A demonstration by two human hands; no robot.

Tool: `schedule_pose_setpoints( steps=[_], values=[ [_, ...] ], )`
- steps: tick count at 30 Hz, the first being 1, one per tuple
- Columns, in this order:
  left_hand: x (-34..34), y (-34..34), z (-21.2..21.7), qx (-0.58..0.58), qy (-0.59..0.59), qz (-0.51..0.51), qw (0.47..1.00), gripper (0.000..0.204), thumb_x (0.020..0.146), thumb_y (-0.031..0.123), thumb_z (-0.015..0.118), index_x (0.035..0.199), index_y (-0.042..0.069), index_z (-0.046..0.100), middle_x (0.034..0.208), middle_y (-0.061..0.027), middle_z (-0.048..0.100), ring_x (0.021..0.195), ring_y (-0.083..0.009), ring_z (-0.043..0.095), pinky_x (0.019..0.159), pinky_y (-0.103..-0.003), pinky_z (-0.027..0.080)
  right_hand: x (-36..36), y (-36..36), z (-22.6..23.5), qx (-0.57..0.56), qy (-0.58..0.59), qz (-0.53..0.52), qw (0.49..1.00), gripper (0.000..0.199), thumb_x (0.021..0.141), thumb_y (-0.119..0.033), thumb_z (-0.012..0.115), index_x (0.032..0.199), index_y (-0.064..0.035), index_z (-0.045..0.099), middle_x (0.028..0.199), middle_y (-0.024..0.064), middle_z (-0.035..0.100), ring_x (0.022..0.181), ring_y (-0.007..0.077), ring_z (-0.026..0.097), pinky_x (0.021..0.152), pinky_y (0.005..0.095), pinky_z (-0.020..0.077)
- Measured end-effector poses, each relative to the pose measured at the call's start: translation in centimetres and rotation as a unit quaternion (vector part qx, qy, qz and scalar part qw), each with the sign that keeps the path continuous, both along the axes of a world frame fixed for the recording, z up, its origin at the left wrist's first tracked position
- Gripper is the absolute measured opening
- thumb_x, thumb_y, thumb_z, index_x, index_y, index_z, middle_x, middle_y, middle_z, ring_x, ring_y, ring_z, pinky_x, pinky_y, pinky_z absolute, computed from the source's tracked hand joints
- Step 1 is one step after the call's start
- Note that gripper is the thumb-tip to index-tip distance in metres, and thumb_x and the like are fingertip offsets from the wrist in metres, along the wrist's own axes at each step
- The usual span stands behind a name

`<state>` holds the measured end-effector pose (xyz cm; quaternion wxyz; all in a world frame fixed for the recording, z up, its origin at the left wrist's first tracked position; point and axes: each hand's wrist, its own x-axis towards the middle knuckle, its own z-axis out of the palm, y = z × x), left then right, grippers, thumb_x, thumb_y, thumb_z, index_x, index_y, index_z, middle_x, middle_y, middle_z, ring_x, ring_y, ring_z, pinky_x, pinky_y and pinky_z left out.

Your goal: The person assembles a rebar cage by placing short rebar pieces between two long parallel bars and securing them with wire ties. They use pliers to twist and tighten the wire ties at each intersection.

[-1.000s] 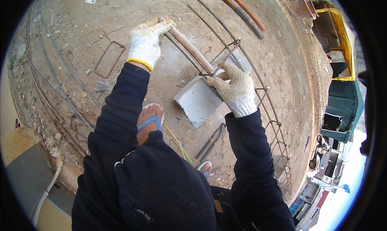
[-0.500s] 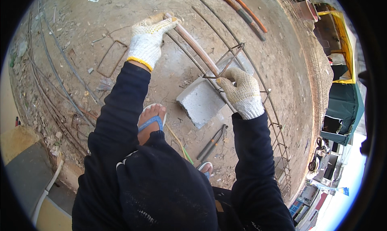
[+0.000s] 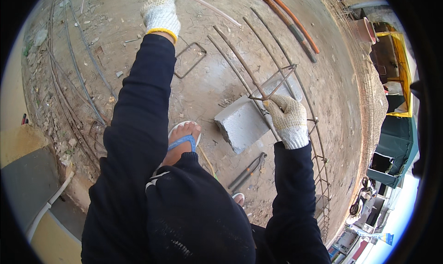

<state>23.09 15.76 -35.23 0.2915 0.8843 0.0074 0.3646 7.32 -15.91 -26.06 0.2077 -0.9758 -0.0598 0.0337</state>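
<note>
Lying on the dirt ground (image 3: pixel 334 93), many things crowd around a metal frame (image 3: pixel 292 66). Its rods pass over a gray block (image 3: pixel 242 125) in the middle, which fills the space beneath. Two orange pipes (image 3: pixel 295 19) lie at the far right, and a bent wire loop (image 3: pixel 194 65) lies left of the frame. Cutters (image 3: pixel 249 171) lie just near of the block. Long rods (image 3: pixel 55 77) run along the left, and a foot in a blue sandal (image 3: pixel 184 130) stands beside the block.

The two gloved hands are well apart. The left hand (image 3: pixel 160 10), far out, is closed on a thin reddish strip (image 3: pixel 212 8). The right hand (image 3: pixel 287 118) is curled against the frame at its bent ring; I cannot tell if it squeezes.

A tan ledge (image 3: pixel 23 144) edges the near left. Bare dirt stretches right of the frame toward a green tent (image 3: pixel 394 139).
</note>
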Motion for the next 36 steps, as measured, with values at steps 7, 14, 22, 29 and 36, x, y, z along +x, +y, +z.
schedule_pose_setpoints(
  steps=[7, 14, 22, 29, 36],
  values=[
    [-0.5, 1.9, -4.8, -0.379, 0.134, -0.09, 0.911, 0.023, 0.084, 0.019, 0.062, 0.101, 0.006, 0.068, 0.083, -0.0012, 0.065, 0.074, -0.0106, 0.061, 0.069, -0.025, 0.049, 0.9, 0.0, -2.4, -0.061, 0.038, -0.017, 0.997, 0.024, 0.084, -0.018, 0.068, 0.104, -0.0076, 0.075, 0.082, 0.0103, 0.071, 0.074, 0.0176, 0.068, 0.068, 0.0306, 0.0515],
    [-2.3, -3.5, -8.7, 0.228, -0.026, -0.182, 0.956, 0.027, 0.087, 0.018, 0.063, 0.11, 0.003, 0.066, 0.095, -0.0057, 0.068, 0.078, -0.0142, 0.063, 0.073, -0.029, 0.053, 0.8, -0.8, -4.5, -0.028, 0.005, -0.025, 0.999, 0.021, 0.085, -0.023, 0.063, 0.098, -0.0114, 0.075, 0.082, 0.0154, 0.066, 0.077, 0.0338, 0.065, 0.067, 0.0427, 0.0504],
    [-3.2, -3.7, -5.8, -0.185, 0.146, -0.316, 0.919, 0.029, 0.088, 0.014, 0.062, 0.112, -0.002, 0.066, 0.095, -0.0112, 0.07, 0.081, -0.0153, 0.066, 0.072, -0.029, 0.054, 0.7, -0.5, -5.5, -0.002, -0.004, -0.044, 0.999, 0.02, 0.083, -0.02, 0.063, 0.098, -0.0133, 0.075, 0.082, 0.0145, 0.066, 0.078, 0.0328, 0.065, 0.069, 0.0427, 0.0506],
    [-2.4, -3.5, -4.8, -0.174, 0.257, -0.276, 0.91, 0.03, 0.086, 0.016, 0.061, 0.112, 0.001, 0.067, 0.096, -0.0129, 0.071, 0.083, -0.0184, 0.067, 0.075, -0.031, 0.053, 1.2, -0.5, -5.5, -0.029, -0.011, -0.044, 0.999, 0.014, 0.079, -0.018, 0.066, 0.086, -0.0077, 0.073, 0.077, 0.0172, 0.066, 0.073, 0.0338, 0.066, 0.067, 0.0439, 0.0517],
    [-3.0, -4.8, -3.9, 0.006, 0.177, -0.226, 0.958, 0.035, 0.085, 0.003, 0.06, 0.117, 0.013, 0.067, 0.109, -0.0102, 0.068, 0.084, -0.0231, 0.065, 0.077, -0.031, 0.054, 2.2, -0.2, -4.2, -0.049, 0.05, -0.034, 0.997, 0.018, 0.08, -0.022, 0.066, 0.088, -0.0068, 0.073, 0.076, 0.0189, 0.066, 0.077, 0.0343, 0.067, 0.068, 0.0435, 0.0525]
  ],
)
